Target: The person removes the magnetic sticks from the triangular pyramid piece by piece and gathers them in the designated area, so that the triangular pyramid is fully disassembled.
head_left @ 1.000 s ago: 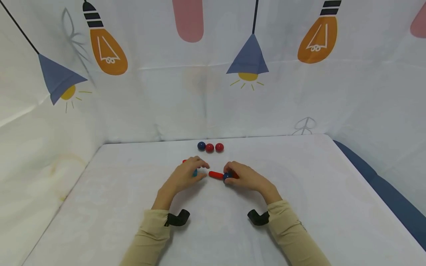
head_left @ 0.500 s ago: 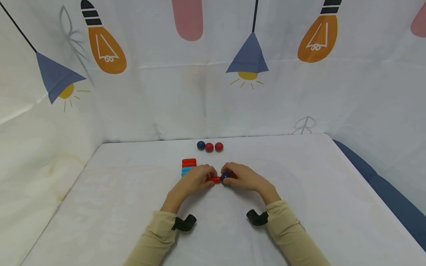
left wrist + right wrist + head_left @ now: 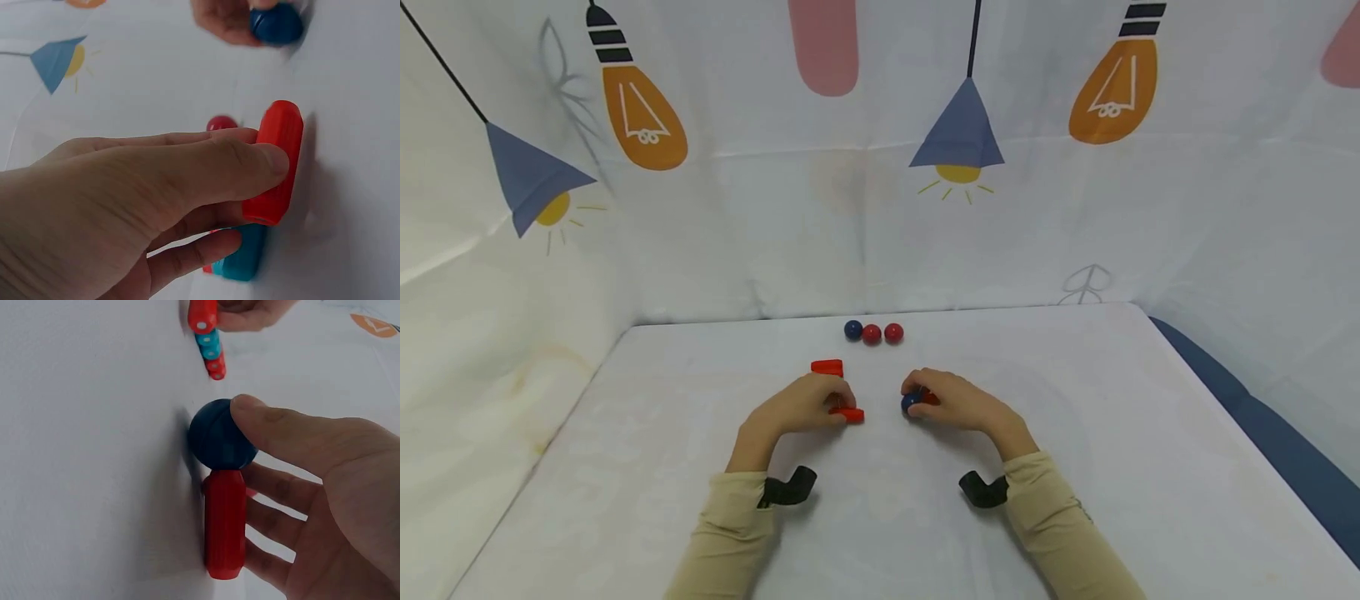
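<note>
My left hand [image 3: 801,408] pinches a short red rod [image 3: 280,162] between thumb and fingers, low over the white table. Beside its lower fingers lies a teal rod [image 3: 244,253], partly hidden by them. My right hand [image 3: 961,403] holds a dark blue ball [image 3: 220,435], the thumb resting on its side. A second red rod [image 3: 225,525] extends from that ball, end against it, along the inside of the curled fingers. A gap separates the left hand's rod from the blue ball.
At the table's back stand a dark blue ball [image 3: 853,330] and two red balls [image 3: 872,334]. A row of red and teal rods [image 3: 211,353] lies by the left hand. A white printed cloth [image 3: 737,225] hangs behind the table [image 3: 1075,375].
The left hand took hold of the red rod touching the blue ball and moved it left, away from the ball, to beside the rod row. The right hand has stayed nearly still.
</note>
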Motion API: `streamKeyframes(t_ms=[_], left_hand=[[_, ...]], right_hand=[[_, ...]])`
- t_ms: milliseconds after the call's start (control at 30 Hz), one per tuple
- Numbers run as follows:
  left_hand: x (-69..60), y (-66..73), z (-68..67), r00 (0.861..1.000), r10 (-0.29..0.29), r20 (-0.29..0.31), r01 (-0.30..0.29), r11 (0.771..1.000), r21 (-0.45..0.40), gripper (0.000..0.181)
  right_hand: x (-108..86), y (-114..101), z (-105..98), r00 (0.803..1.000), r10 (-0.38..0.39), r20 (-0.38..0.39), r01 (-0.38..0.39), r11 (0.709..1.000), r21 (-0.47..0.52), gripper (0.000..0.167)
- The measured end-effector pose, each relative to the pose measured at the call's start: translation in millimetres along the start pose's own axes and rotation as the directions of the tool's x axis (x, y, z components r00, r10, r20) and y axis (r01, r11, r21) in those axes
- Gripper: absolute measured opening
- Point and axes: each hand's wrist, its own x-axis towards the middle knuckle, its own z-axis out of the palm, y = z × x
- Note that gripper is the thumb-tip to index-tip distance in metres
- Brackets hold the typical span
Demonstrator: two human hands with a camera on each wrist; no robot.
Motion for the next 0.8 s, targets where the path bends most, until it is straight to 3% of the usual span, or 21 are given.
streamKeyframes(t_ms=[200,500,667,800], left_hand=[[-10.0,-17.6,-11.3,0.997,-0.066,-0.028,0.064,0.996,-0.057,0.014],[-11.8,-23.8,-13.7,0.992,-0.111,-0.052,0.108,0.992,-0.070,0.011],[-5.8,-18.8,-9.6,0.993,-0.060,-0.105,0.054,0.997,-0.056,0.013],[10.5,2.6,8.9,0.988,0.029,-0.151,-0.035,0.999,-0.036,0.023]], right_hand=[[-3.4,6,-3,0.998,0.049,0.038,-0.051,0.997,0.053,0.033],[-11.2,19,-12,0.997,0.046,0.058,-0.048,0.998,0.041,0.027],[-9.0,21,-11,0.998,0.018,0.062,-0.020,0.999,0.032,0.015],[-4.1,15,-6,0.997,0.007,0.073,-0.011,0.999,0.046,0.013]])
